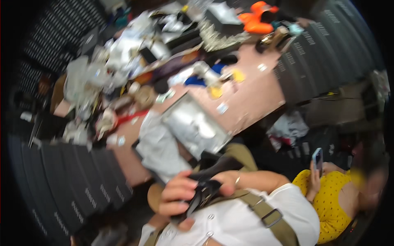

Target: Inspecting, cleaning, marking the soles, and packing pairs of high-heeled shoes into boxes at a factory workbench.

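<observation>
Close to my chest, both hands are on a glossy black strappy item [201,196]; blur keeps me from telling its exact kind. The fingers of my left hand [177,197] curl round its left side. My right hand [229,180], with a thin bracelet at the wrist, grips its right side, most of its fingers hidden behind it. Just beyond my hands lies an open dark-edged box [185,98] lined with shiny pale paper. Loose greyish tissue paper [160,143] spills out beside it on the left.
Tall stacks of dark boxes [61,184] flank the pinkish tabletop [254,94] on the left and right [324,53]. Plastic bags [82,78] and mixed goods heap at the far left. An orange object [258,18] sits far back. A person in yellow [332,205] holds a phone [317,159] at right.
</observation>
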Tool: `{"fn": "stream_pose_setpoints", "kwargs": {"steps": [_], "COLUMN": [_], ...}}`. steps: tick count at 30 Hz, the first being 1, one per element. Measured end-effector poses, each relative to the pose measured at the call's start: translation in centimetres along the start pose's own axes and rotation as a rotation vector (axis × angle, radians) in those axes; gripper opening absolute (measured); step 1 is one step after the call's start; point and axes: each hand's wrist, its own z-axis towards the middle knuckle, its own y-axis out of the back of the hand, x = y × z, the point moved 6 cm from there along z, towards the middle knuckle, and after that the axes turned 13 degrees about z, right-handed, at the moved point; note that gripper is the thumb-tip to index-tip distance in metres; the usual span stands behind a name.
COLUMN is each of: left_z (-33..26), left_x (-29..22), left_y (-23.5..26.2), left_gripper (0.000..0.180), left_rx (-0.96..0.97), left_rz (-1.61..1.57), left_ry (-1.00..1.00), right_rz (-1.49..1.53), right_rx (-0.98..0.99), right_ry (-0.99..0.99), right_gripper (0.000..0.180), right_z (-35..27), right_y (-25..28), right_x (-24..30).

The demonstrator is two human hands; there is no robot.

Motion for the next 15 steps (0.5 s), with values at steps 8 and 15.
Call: {"fn": "stream_pose_setpoints", "kwargs": {"steps": [8,15], "left_z": [1.5,0.7], "left_x": [-2.7,-1.9], "left_y": [-0.1,-0.3], "left_gripper": [0.029,0.036], "left_rx": [-0.059,0.010], "left_rz": [0.047,0.223], "left_ry": [-0.055,-0.134], "right_rz": [-0.283,-0.401], "right_rx": [0.662,0.243], "right_ry": [0.005,-0.257], "right_gripper": [0.079,0.046], "right_z": [4.5,3.6], "right_y": [-6.3,-4.6], "right_x": [3.3,3.4]}}
